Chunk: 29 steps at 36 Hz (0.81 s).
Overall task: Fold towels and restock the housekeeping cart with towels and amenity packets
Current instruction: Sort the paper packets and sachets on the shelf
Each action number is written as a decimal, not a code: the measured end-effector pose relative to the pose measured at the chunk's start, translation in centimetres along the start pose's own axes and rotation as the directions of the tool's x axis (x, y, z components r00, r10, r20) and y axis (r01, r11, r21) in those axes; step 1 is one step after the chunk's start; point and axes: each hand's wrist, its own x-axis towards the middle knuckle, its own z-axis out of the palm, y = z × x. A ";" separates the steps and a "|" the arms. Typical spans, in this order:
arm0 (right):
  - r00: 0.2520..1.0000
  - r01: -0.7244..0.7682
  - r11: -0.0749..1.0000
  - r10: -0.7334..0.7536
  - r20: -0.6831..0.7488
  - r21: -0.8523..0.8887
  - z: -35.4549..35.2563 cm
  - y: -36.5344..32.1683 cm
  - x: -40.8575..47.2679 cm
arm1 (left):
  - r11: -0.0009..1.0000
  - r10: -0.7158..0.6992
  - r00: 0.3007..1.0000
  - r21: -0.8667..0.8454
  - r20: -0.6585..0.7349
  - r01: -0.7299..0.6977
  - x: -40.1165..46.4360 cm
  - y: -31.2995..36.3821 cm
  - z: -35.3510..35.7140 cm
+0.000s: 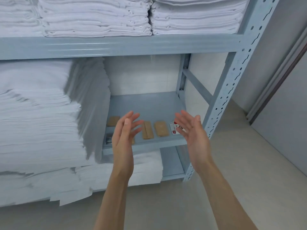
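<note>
Left hand (pixel 123 138) and right hand (pixel 193 131) raised mid-frame, palms facing, fingers spread wide, holding nothing. Brown packets (pixel 160 128) flat on grey shelf (pixel 149 105) just behind fingertips, between hands; red-white packet (pixel 173 128) partly behind right fingers. Folded white towels (pixel 38 123) stacked at left, more across top.

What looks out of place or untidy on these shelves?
The big towel stack on the middle shelf leans, its layers jutting unevenly. The brown packets beside it lie loosely scattered. Both hands are empty.
</note>
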 end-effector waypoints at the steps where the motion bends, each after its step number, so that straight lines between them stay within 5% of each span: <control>1: 1.000 0.002 1.000 -0.002 -0.010 0.011 -0.4 -0.2 -0.1 | 1.000 0.005 1.000 0.010 -0.002 -0.005 -0.3 0.0 0.5; 29: 0.997 -0.049 0.998 0.050 0.053 -0.027 -6.3 -0.2 0.5 | 0.999 -0.039 0.987 0.013 -0.157 0.042 -3.3 -2.1 5.7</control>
